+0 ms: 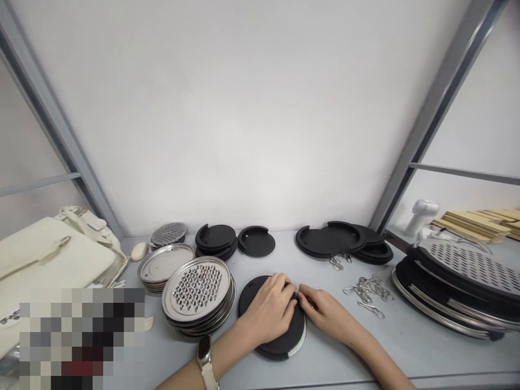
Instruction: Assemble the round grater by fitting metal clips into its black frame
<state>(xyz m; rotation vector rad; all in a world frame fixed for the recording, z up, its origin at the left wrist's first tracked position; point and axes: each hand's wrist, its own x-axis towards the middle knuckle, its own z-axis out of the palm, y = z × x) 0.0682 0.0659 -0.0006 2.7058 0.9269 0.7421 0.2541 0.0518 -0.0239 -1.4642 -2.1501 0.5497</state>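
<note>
A round black plastic holder (254, 297) lies on the grey table in front of me, with a silver metal rim showing along its lower right edge. My left hand (273, 310) rests on top of it, its fingers bent and closed on the holder's upper right side. At that same edge my right hand (320, 311) pinches with thumb and forefinger. A small shiny metal bit shows at the right fingertips; its exact shape is mostly hidden. Right of my right hand lies a loose heap of wire clips (369, 290).
Left of the holder stand stacked round grater plates (198, 290) and plain metal discs (166, 262). Black holders (216, 238) line the back by the wall, more black holders (331, 238) behind the clips. Large grater discs (455, 292) pile up right; a cream bag (57, 254) lies left.
</note>
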